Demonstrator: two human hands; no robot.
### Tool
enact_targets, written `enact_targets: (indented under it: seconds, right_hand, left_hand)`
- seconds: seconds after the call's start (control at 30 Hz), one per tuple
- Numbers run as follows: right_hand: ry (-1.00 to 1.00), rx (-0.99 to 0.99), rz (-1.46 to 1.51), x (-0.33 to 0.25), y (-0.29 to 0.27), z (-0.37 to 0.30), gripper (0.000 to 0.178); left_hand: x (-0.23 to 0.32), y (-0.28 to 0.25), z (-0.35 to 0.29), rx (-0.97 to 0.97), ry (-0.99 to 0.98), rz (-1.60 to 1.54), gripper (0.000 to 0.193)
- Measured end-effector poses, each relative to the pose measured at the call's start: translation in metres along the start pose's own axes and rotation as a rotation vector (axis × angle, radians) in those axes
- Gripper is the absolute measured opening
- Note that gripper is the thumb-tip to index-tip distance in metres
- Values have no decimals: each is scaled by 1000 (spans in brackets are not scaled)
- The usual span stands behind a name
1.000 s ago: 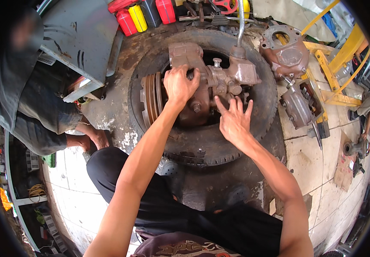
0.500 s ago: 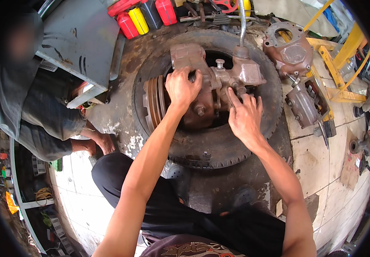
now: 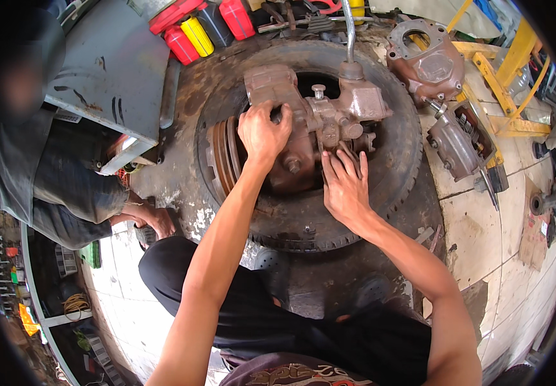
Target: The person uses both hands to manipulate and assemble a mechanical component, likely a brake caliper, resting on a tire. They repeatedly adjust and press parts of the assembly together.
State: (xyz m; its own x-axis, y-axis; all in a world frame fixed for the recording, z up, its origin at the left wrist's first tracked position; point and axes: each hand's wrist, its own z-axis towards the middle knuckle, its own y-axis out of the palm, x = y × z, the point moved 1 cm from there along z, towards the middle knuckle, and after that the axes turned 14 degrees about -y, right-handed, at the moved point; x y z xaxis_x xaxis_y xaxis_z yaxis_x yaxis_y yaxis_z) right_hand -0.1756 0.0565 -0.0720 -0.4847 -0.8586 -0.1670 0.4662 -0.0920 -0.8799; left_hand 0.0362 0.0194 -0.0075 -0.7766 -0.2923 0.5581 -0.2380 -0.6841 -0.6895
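Observation:
A brown-painted gearbox with a tall metal lever lies across a large black tyre. My left hand grips the top of its housing with curled fingers, the thumb bent beside a dark gap. My right hand is open, palm down, its fingers stretched against the gearbox's lower right side, below a round plug; the fingertips are partly hidden among the parts. On the gearbox's left side sits a grooved, rusty pulley.
At the left, a person sits beside a grey metal table. Red, yellow and dark bottles stand at the back. To the right are a brown bell-shaped housing, an opened grey casing with a shaft and a yellow frame.
My right hand has moved down and left, from pointing at the fittings to lying with fingers spread along the lower side. My left hand keeps its grip; the view has shifted slightly.

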Motion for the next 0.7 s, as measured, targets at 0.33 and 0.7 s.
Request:
enact_targets:
  seconds: [0.33, 0.7]
  right_hand:
    - [-4, 300, 49, 25, -49, 31, 50]
    - [206, -231, 463, 16, -86, 38, 48]
  left_hand:
    - [2, 2, 1, -24, -16, 29, 35]
    - [-5, 1, 1, -32, -17, 52, 35]
